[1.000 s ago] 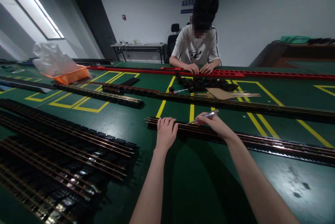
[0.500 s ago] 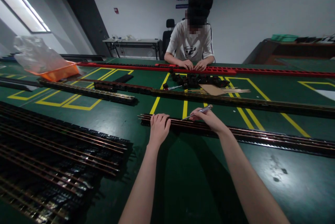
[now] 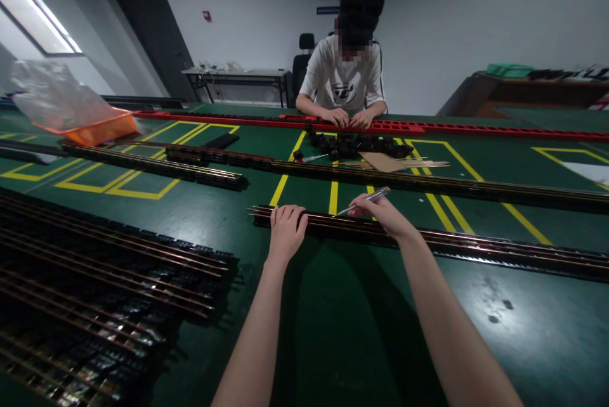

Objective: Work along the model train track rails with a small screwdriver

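A long black rail with copper-coloured rods (image 3: 457, 245) lies across the green table in front of me. My left hand (image 3: 287, 229) rests over its left end, fingers curled on the far side and thumb on top. Rod tips stick out past that end. In my right hand (image 3: 380, 212) is a screwdriver (image 3: 375, 195) with a clear handle, held like a pen. Its thin shaft slants down to the left and its tip is at the rods, a little right of my left hand. Whether the tip touches a rod is too small to tell.
Many similar rails (image 3: 104, 274) lie side by side at the left. Beyond my hands run another long rail (image 3: 457, 186), black parts (image 3: 349, 146), and a cardboard piece (image 3: 384, 161). A co-worker (image 3: 347, 77) handles a red rail (image 3: 438, 130). An orange basket (image 3: 102, 130) stands far left.
The view has shifted slightly, so most things sit a little further left. The screwdriver has tilted slightly lower, its handle end moving right. My left hand keeps its place on the rail.
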A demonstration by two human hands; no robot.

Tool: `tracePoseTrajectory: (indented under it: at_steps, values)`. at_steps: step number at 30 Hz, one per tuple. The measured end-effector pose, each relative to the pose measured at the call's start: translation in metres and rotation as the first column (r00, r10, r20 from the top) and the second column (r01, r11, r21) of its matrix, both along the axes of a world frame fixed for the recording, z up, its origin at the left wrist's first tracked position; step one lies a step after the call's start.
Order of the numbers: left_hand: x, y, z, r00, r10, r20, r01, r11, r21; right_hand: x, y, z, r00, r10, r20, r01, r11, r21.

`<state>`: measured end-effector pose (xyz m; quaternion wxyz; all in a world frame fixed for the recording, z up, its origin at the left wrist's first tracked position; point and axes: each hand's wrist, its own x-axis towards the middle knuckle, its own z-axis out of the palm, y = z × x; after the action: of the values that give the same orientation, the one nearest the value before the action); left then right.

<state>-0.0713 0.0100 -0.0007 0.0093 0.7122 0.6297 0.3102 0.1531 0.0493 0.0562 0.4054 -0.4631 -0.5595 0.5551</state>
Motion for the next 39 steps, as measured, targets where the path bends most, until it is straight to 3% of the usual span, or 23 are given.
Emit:
tracePoseTrajectory:
  at_steps: [8,13,22,39]
  values:
    - [0.000,-0.001,0.000,1.000,-0.007,-0.001,0.007,1.000,0.011,0.000,0.001,-0.002,1.000,-0.018,0.003,0.018,1.000,-0.015]
    - [0.006,-0.003,0.000,0.992,-0.091,-0.082,0.097,0.993,0.074,-0.001,0.000,-0.002,0.999,-0.033,-0.003,0.033,0.999,-0.010]
    - [0.010,-0.003,0.001,0.964,-0.176,-0.200,0.184,0.983,0.023,-0.002,-0.001,0.001,0.999,-0.035,0.007,0.035,0.999,0.002]
    - [0.009,-0.006,0.000,0.963,-0.236,-0.131,0.237,0.971,-0.002,-0.005,-0.002,0.002,0.998,-0.059,-0.017,0.059,0.998,-0.033]
